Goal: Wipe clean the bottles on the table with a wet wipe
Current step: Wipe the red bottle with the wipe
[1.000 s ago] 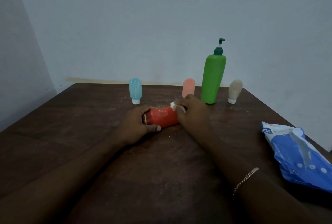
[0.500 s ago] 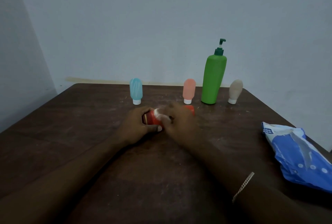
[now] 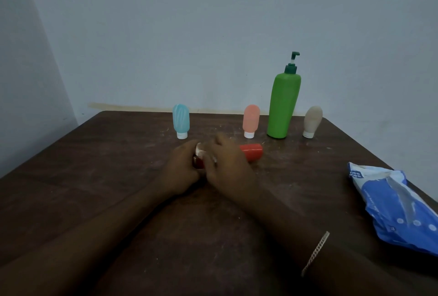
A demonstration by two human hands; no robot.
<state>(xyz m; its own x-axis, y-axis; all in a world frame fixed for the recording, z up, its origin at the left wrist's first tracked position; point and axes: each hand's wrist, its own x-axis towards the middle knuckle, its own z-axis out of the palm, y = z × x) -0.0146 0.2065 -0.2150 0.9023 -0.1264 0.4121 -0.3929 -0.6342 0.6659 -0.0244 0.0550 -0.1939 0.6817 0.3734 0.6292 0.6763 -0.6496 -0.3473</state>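
My right hand [image 3: 227, 165] slid left along the red bottle [image 3: 252, 152] | pinches wet wipe [image 3: 200, 151] at its left end | my left hand [image 3: 180, 172] grips there

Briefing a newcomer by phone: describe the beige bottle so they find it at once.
Along the far edge of the dark wooden table stands a row of bottles. Right of the tall green pump bottle, last in the row, is the beige squeeze bottle: small, standing on its white cap, the only sand-coloured one.
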